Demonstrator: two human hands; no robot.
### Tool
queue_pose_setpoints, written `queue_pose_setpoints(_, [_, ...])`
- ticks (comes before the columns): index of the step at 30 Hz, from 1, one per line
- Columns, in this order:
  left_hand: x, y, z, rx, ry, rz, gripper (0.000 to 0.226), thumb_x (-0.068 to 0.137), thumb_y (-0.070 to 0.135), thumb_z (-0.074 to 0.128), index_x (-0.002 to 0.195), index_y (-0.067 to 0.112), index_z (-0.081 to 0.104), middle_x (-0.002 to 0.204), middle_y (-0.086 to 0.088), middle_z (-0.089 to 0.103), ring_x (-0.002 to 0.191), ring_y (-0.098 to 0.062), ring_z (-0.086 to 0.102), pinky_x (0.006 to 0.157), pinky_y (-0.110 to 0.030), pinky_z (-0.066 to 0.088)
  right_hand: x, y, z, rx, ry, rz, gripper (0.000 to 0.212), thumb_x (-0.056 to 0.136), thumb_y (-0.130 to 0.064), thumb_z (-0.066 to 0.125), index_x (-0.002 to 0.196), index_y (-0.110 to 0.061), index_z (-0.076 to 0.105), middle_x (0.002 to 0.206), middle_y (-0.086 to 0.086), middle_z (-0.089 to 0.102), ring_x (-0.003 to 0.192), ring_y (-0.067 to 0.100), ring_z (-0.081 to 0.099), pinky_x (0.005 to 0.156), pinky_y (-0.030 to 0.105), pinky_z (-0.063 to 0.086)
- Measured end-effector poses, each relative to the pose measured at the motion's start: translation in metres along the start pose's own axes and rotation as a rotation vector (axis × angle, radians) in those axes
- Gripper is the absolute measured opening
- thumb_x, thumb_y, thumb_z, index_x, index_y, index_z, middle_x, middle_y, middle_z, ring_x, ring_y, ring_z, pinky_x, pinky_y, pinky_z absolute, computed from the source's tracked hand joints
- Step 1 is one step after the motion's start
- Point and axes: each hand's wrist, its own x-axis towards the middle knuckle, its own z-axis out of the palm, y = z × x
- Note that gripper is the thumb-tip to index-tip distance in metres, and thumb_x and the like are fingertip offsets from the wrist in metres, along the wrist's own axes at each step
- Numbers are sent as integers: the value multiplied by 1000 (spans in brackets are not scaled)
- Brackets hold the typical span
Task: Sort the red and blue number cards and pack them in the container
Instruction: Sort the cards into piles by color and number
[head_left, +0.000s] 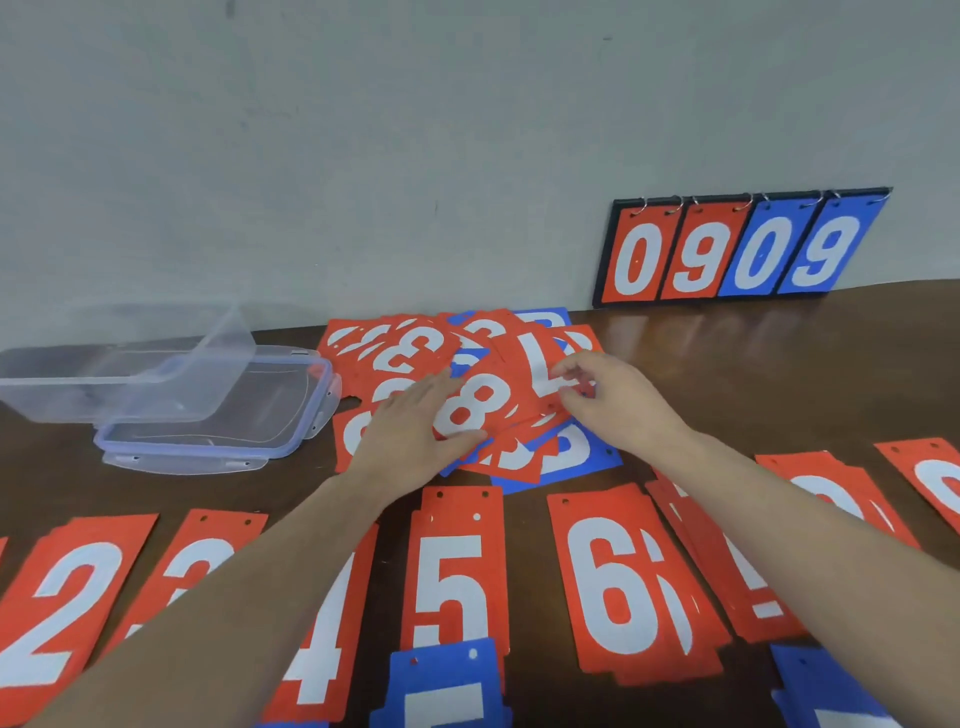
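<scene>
On the mixed pile (467, 384), the left hand (415, 431) lies flat on the red 8 card (475, 402); the right hand (608, 397) has its grip pinched on the red 7 card (540, 358).

Mixed red and blue number cards (483, 395) heap mid-table; sorted red stacks (457, 571) line the near edge; clear container (119, 364) sits open at left

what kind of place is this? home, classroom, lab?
Cannot tell for sure; probably a plain indoor workspace or staged recording room. A dark wooden table stands against a bare grey wall, with a flip scoreboard reading 0909 leaning on it and a clear plastic container beside loose number cards.
</scene>
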Motion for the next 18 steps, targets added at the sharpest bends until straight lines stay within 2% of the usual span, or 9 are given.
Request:
queue_pose_setpoints(3, [3,-8,6,63,-39,8,76,89,69,52,154,39,29,165,12,21,152,-12,19,123,-40,14,15,2,0,-79,-32,0,39,97,-31,59,136,-29,53,141,-6,56,119,13,58,93,32,55])
queue_pose_setpoints(6, [4,-11,10,31,-20,15,71,90,66,52,153,41,30,164,12,24,152,-10,19,122,-37,12,29,5,2,-108,-87,-6,64,94,-44,62,151,-34,33,150,-3,48,122,17,60,95,40,56])
queue_pose_setpoints(8, [4,-11,10,8,-4,12,71,90,65,54,153,42,31,163,12,27,151,-9,20,122,-35,13,38,11,4,-204,-163,-10,77,93,-57,59,156,-35,21,156,-4,41,134,20,51,110,46,44])
queue_pose_setpoints(10, [4,-10,10,-19,-2,-13,71,89,63,56,152,43,31,162,12,28,151,-11,22,121,-37,17,43,18,9,-367,-267,-15,81,93,-67,47,159,-34,13,163,-6,29,149,18,30,124,49,19])
queue_pose_setpoints(11, [4,-10,9,-33,-5,-30,71,89,63,57,152,44,31,162,11,29,150,-13,23,121,-39,19,43,21,10,-428,-298,-14,81,93,-70,41,159,-33,14,165,-7,24,152,16,21,125,49,10])
queue_pose_setpoints(13, [3,-11,9,-63,4,-54,70,89,63,58,151,45,33,160,9,33,148,-16,29,120,-42,26,41,23,12,-469,-285,-20,78,93,-72,38,159,-33,20,165,-8,24,153,14,18,125,49,5])
queue_pose_setpoints(16, [1,-10,8,-122,43,-63,64,90,56,63,148,42,40,153,8,44,140,-16,41,115,-43,39,36,18,12,-441,-210,-40,71,94,-68,43,155,-36,28,159,-6,37,147,16,32,124,47,13])
queue_pose_setpoints(18, [-1,-7,5,-153,89,-55,62,90,49,67,146,38,44,149,7,49,136,-16,45,111,-45,43,30,13,12,-413,-149,-45,66,94,-64,49,152,-36,36,152,-6,47,139,17,43,120,45,25])
